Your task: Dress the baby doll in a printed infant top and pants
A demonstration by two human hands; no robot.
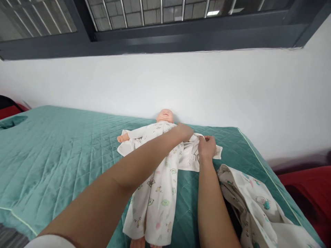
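Note:
A baby doll [165, 115] lies on its back on the green quilted cover, its head by the wall. It wears white printed clothes [161, 193], and a plain white garment [190, 160] is spread beneath its upper body. My left hand [184, 132] reaches across the doll's chest to the side of its arm on the right; its fingers are mostly hidden. My right hand [207, 146] is closed on the white garment's edge, just right of my left hand. The doll's other arm [123, 137] lies stretched out to the left.
A printed white cloth [261, 203] lies bunched at the lower right of the green cover [64, 148]. Behind the cover stands a white wall [144, 82] under a barred window. Red objects [310, 193] flank the cover.

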